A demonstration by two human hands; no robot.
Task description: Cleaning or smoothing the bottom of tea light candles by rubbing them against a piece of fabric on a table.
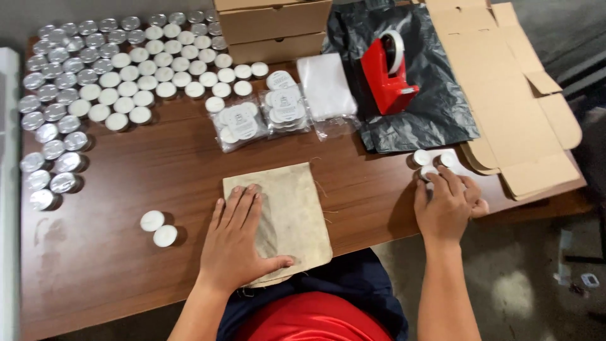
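The cloth pouch [281, 218] lies flat at the near edge of the counter [113, 265], right in front of the person. It looks soft and limp, light, likely to fold or slide if pulled by 1 corner, so the open end or both side hems seem the better places to take hold. The left hand [237, 243] rests spread and flat on its left half, fingers apart, pinning it rather than gripping.

To the right, a flattened cardboard box [505, 95] overhangs the counter's far corner, beside a black plastic bag [435, 107] carrying a red tape dispenser [386, 74].

The small white candles [429, 161] sit in a group of 3 near that box. They appear light and rigid in thin metal cups that could dent, and wax that may scuff; pinching the rim from above should suit them. The right hand [445, 205] is at this group with its fingertips curled over the nearest candle, touching it; whether it has closed on it I cannot tell.

2 more loose candles [159, 228] lie left of the pouch.
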